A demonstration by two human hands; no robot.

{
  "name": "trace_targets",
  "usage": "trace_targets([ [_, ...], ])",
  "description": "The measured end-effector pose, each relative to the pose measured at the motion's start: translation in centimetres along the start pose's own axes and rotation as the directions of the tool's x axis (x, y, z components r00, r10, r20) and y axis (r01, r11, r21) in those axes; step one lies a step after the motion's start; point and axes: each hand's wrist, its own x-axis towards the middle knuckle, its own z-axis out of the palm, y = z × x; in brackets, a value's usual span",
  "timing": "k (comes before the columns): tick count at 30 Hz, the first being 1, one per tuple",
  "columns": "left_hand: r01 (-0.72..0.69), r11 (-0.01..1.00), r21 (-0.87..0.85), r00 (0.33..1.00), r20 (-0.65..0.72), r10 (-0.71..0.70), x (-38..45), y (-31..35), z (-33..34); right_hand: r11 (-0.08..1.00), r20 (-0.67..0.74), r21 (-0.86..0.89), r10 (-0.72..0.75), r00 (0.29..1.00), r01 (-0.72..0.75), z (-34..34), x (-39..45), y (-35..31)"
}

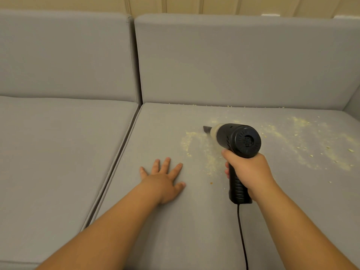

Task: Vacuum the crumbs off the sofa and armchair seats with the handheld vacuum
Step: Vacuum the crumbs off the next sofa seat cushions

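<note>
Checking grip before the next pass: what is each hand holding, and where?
The right hand grips the handheld vacuum by its ribbed handle. The left hand holds nothing, resting flat on the seat cushion.

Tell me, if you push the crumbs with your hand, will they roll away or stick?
The crumbs look like fine powder with some flakes, so they would probably smear and scatter rather than roll. They seem light, and some may cling to the seat's woven cloth.

Two sofa seat cushions lie side by side, back cushions upright behind them. On the right seat cushion [165, 133], the left hand [163, 182] rests flat, left of the right hand [247, 170], which holds a handheld vacuum [239, 141]. Its nozzle points left into crumbs [194, 139]; more crumbs spread right of it. A cord [242, 236] trails toward the viewer.
</note>
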Motion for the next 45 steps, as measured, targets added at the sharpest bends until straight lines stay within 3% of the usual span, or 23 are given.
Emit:
trace_targets([
  [9,0.011,1.000,-0.003,1.000,0.013,-0.011,0.1,-0.2,0.2,1.000,0.146,0.016,0.022,0.989,-0.025,0.7,-0.3,-0.9],
  [15,-0.008,1.000,-0.012,1.000,-0.007,0.008,-0.1,-0.9,0.5,1.000,-0.004,0.003,0.005,1.000,-0.005,-1.9,-0.4,-1.2],
  [21,0.006,1.000,-0.019,1.000,0.003,-0.006,0.1,-0.2,0.3,0.991,0.086,0.090,0.089,0.992,-0.097,-1.8,-1.5,-1.5],
  [27,0.000,1.000,-0.017,1.000,0.005,0.001,0.0,-0.5,0.3,0.993,0.138,0.089,0.064,0.988,-0.077,0.7,-1.6,-1.5],
  [35,-0.016,1.000,-0.022,1.000,0.001,0.016,-0.4,-1.5,0.6,0.993,0.034,0.106,0.051,0.998,-0.054,-1.2,-1.4,-1.5],
  [45,-0.005,0.999,-0.033,1.000,0.015,0.006,-1.7,-1.8,0.8,0.993,0.181,0.093,0.053,0.982,-0.071,1.2,-2.9,-2.1],
])
